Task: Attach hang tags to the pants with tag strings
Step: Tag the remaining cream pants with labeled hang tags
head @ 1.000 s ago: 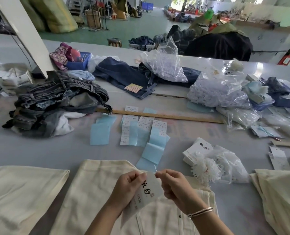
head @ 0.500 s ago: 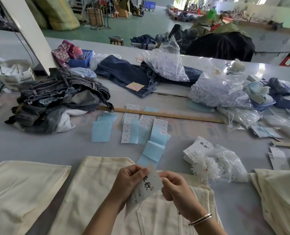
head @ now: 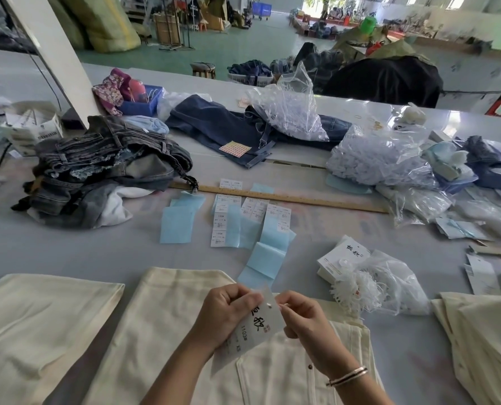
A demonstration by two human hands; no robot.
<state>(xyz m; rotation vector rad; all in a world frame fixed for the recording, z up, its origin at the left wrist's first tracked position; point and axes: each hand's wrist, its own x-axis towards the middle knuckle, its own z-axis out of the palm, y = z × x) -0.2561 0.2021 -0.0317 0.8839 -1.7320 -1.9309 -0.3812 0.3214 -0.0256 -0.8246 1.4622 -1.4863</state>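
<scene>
A grey work table (head: 68, 252) carries cream pants (head: 161, 325) at the near edge, with blue paper slips (head: 176, 225) and white size labels (head: 218, 229) beyond them. A wooden ruler (head: 302, 200) lies across the middle, near a heap of denim garments (head: 103, 171). Clear bags of tag strings (head: 369, 162) and a stack of hang tags (head: 340, 261) lie to the right.

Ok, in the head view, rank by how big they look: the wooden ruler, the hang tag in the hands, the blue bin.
1. wooden ruler, longest by far.
2. hang tag, though nearness to the camera inflates it.
3. blue bin, far off and partly hidden, so unsure.
</scene>
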